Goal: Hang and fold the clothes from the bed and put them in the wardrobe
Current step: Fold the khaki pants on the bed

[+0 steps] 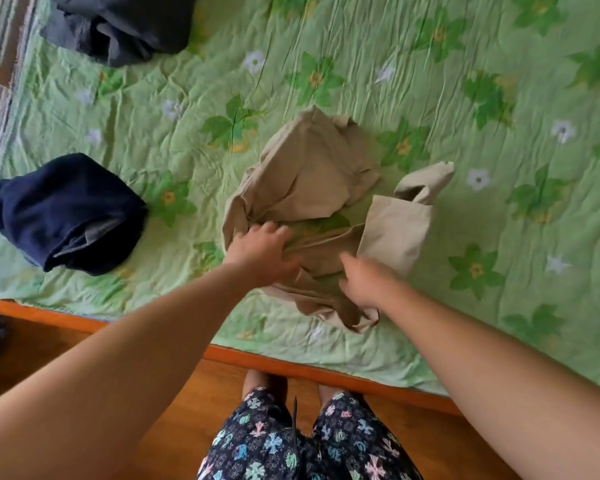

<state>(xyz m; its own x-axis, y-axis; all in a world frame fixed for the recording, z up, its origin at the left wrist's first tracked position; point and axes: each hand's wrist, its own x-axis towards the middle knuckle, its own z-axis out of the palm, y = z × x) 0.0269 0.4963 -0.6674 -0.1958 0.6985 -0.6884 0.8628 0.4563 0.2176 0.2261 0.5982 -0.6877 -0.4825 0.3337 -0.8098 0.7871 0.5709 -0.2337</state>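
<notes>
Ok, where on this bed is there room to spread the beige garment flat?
Widest: the quilt right of the beige garment, to the picture's edge. Smaller: the stretch between it and the navy bundle. Crowded: the left side, with that bundle and the dark grey pile.

Beige trousers [312,174], navy garment [66,213], green floral bedspread [430,81], orange bed frame [291,367].

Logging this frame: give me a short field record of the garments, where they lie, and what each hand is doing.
setting: green floral bedspread on a wooden bed frame
garment in work: beige garment, crumpled, mid-bed, not yet folded
left hand: fingers spread, on the beige garment
right hand: at the garment's near part; grip unclear
other clothes: navy garment bundled at left; dark grey garment bunched at far left
</notes>
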